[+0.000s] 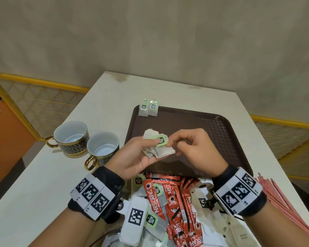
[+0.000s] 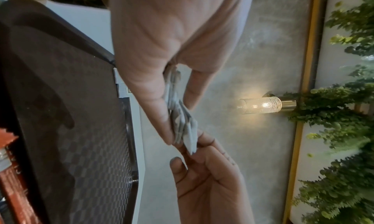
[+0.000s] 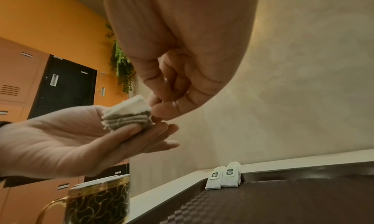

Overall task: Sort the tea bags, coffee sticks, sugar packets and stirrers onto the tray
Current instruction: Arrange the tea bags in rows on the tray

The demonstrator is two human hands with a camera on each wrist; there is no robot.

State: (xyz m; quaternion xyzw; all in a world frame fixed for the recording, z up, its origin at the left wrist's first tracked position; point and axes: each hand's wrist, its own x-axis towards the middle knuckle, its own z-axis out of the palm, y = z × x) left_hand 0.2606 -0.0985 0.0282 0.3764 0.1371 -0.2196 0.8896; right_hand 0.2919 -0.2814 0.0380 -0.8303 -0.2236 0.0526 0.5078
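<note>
My left hand [image 1: 141, 152] holds a small stack of tea bags [image 1: 161, 151] above the near left part of the brown tray [image 1: 212, 125], thumb on top and fingers underneath. My right hand [image 1: 173, 142] pinches the right edge of the top bag at its green tag [image 1: 161, 140]. The right wrist view shows the stack [image 3: 127, 115] edge-on between both hands. Two tea bags [image 1: 149, 107] stand upright against the tray's far left corner. Red coffee sticks [image 1: 177, 202], more tea bags [image 1: 150, 220], beige sugar packets [image 1: 239, 232] and pink stirrers [image 1: 278, 196] lie in a pile near me.
Two white cups with gold handles [image 1: 70, 137] [image 1: 103, 147] stand on the white table left of the tray. A yellow-framed railing [image 1: 43, 84] runs behind the table's left side. The wall is close behind the table's far edge.
</note>
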